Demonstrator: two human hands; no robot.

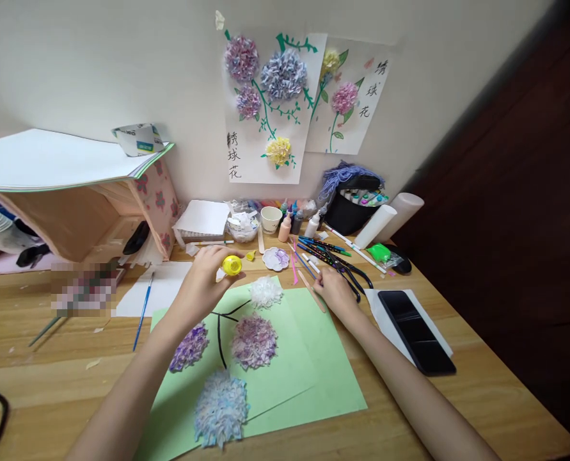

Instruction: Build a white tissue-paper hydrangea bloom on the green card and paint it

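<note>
My left hand (pixel 206 272) is closed round a small yellow paint bottle (pixel 231 265), held above the top edge of the green paper (pixel 308 358). Its round yellow end faces me. Near it on the table lies a small yellow cap-like piece (pixel 251 255). My right hand (pixel 335 291) is low at the paper's upper right, fingers pinched at the end of a white pen (pixel 309 261). A wooden stick (pixel 308 287) lies beside those fingers. Crumpled-paper flowers in white (pixel 266 291), pink-purple (pixel 254 340), purple (pixel 189 347) and blue (pixel 221 408) sit on the green paper around black drawn stems.
A flower-shaped palette (pixel 276 258), paint bottles (pixel 285 227) and a paper cup (pixel 270 219) stand behind the paper. Black-handled scissors (pixel 347 272) lie among markers. A phone (pixel 416 333) is at right, a blue brush (pixel 143 310) at left. Flower pictures (pixel 268 163) hang on the wall.
</note>
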